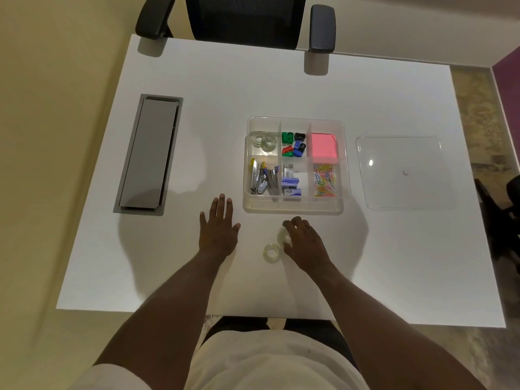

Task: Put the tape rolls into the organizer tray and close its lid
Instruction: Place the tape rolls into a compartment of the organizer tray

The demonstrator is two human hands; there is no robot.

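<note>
A clear organizer tray [295,207] stands open in the middle of the white table. Its far left compartment holds clear tape rolls [264,140]. The clear lid [402,173] lies flat on the table to the tray's right. In front of the tray, one clear tape roll [271,253] lies flat on the table. A second tape roll [282,237] is partly under the fingers of my right hand [304,243], which curls around it. My left hand [218,229] rests flat on the table, fingers spread, to the left of the tray's near corner.
Other tray compartments hold sharpeners [294,144], pink sticky notes [323,146], staplers [263,178], staple boxes [291,182] and coloured paper clips [325,181]. A grey cable hatch [149,154] is set into the table at the left. A black office chair [244,21] stands at the far edge.
</note>
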